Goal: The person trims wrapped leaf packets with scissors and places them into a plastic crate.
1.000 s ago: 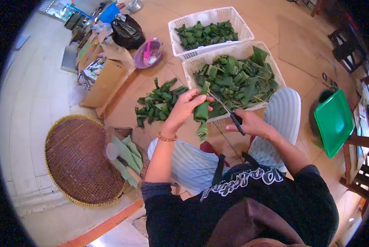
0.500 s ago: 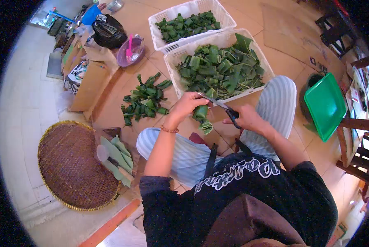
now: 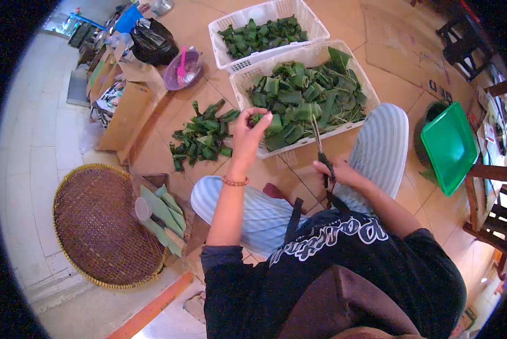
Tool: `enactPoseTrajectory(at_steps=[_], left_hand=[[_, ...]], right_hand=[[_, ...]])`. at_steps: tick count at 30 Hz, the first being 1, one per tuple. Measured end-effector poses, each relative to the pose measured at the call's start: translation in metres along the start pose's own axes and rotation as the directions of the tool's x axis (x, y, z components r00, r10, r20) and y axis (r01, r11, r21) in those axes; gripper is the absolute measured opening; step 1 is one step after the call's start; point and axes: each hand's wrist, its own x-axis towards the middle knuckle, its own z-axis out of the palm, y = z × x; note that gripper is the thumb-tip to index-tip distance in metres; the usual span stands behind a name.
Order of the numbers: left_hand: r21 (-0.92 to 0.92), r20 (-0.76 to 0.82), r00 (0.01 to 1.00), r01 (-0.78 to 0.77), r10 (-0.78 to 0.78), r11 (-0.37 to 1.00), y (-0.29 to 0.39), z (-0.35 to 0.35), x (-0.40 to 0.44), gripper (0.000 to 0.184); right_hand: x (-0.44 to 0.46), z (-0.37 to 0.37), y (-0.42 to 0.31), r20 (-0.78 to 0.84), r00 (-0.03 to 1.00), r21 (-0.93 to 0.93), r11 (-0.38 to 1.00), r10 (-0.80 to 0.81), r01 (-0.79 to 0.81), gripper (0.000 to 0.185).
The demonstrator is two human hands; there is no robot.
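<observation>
My left hand [image 3: 249,135] is raised at the near left edge of the white crate [image 3: 312,146], its fingers closed around a green leaf roll [image 3: 274,124]. In my right hand [image 3: 344,174] is a pair of scissors [image 3: 320,151], blades pointing up and away over the crate. By the blade tips is a pale green leaf piece [image 3: 306,111]; whether it touches them I cannot tell. Loose cut leaves [image 3: 344,93] heap inside this crate. On the floor left of my left hand lies a pile of dark green leaf bundles [image 3: 203,134].
Another white crate [image 3: 222,53] with small leaf bundles stands behind. A purple basin [image 3: 177,82] sits beyond the floor pile. At left are a round woven tray [image 3: 103,226], folded leaves [image 3: 168,212] and a cardboard box [image 3: 126,116]. A green tray [image 3: 449,148] leans at right.
My left hand has lifted forward and left with the leaf roll. The scissors have swung from pointing left to pointing up toward the crate, away from the roll.
</observation>
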Motion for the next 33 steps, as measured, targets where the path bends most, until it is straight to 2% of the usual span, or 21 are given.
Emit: enactPoseTrajectory(at_steps=[1,3,5,10,13,16,19,25,31,33], left_hand=[[0.092,-0.041,0.987,-0.149,0.153,0.985,0.0,0.001,0.001,0.021],[0.286,-0.083,0.889,-0.411,0.45,0.865,-0.001,0.007,0.001,0.022],[0.393,-0.073,0.843,-0.466,0.532,0.792,0.001,0.013,-0.004,0.024],[0.562,0.059,0.762,-0.559,0.645,0.609,-0.001,0.02,-0.013,0.03],[0.539,0.119,0.736,-0.612,0.667,0.579,-0.007,0.022,-0.011,0.03],[0.507,0.136,0.759,-0.605,0.636,0.614,-0.008,0.024,-0.014,0.03],[0.5,0.157,0.733,-0.637,0.662,0.586,-0.007,0.024,-0.015,0.032],[0.516,0.148,0.757,-0.608,0.637,0.603,-0.01,0.023,-0.012,0.031],[0.552,0.138,0.78,-0.572,0.61,0.607,-0.02,0.024,-0.008,0.03],[0.561,0.113,0.806,-0.534,0.58,0.633,-0.026,0.023,-0.006,0.03]], right_hand=[[0.0,0.002,-0.005,0.039,0.999,-0.012,1.0,0.002,-0.001,0.047],[0.001,0.007,-0.014,0.129,0.992,-0.027,1.0,0.014,-0.01,0.05],[0.002,0.01,-0.022,0.179,0.984,-0.029,1.0,0.016,-0.011,0.057],[0.012,0.006,-0.049,0.184,0.983,0.022,1.0,-0.016,0.012,0.051],[0.022,0.004,-0.055,0.175,0.984,0.025,0.999,0.035,-0.04,0.044],[0.027,0.007,-0.051,0.077,0.997,0.143,0.99,-0.03,0.019,0.036],[0.032,0.007,-0.043,0.081,0.997,0.108,0.994,-0.003,-0.006,0.035],[0.029,0.018,-0.032,-0.068,0.996,0.136,0.989,-0.055,0.064,0.045],[0.034,0.022,-0.017,-0.087,0.996,0.092,0.996,0.015,-0.007,0.045],[0.033,0.022,-0.016,-0.093,0.994,0.107,0.993,0.061,-0.051,0.037]])
